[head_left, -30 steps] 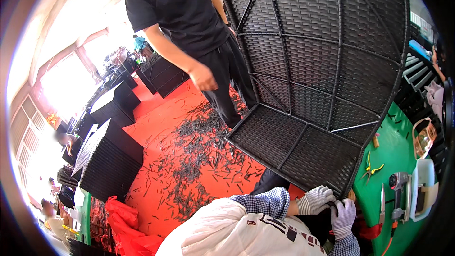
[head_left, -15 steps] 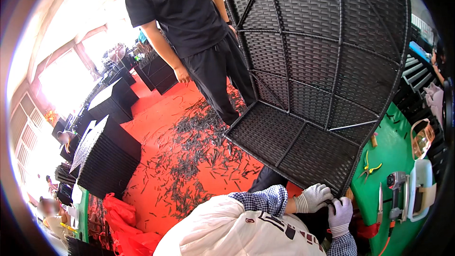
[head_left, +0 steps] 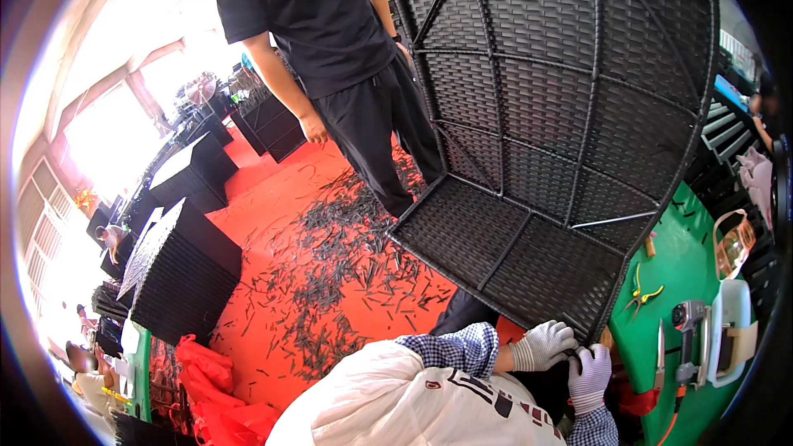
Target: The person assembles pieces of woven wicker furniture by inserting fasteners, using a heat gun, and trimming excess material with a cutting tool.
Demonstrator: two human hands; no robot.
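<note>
A large black wicker furniture piece (head_left: 545, 107) stands tilted before me, its bare frame bars facing my side and a lower woven panel (head_left: 504, 248) joined to it at an angle. At the near corner of that panel, my left hand (head_left: 543, 345) in a striped knit glove is curled closed against the edge. Close beside it, my right hand (head_left: 589, 376), gloved alike, has its fingers bent inward. A short dark strand (head_left: 572, 353) shows between the fingertips of both hands; its ends are hidden by the gloves.
On the right, a green table (head_left: 661, 252) bears yellow-handled cutters (head_left: 643, 293), a knife (head_left: 660, 355), a corded power tool (head_left: 687, 339) and a light-blue tray (head_left: 730, 322). A person in black (head_left: 330, 74) stands beyond. Black scraps (head_left: 339, 256) litter the red floor; woven boxes (head_left: 186, 272) stand left.
My hands stay at the panel corner, with only a slight shift of the right fingers. The view has tilted a little; the person in black stands in the same place.
</note>
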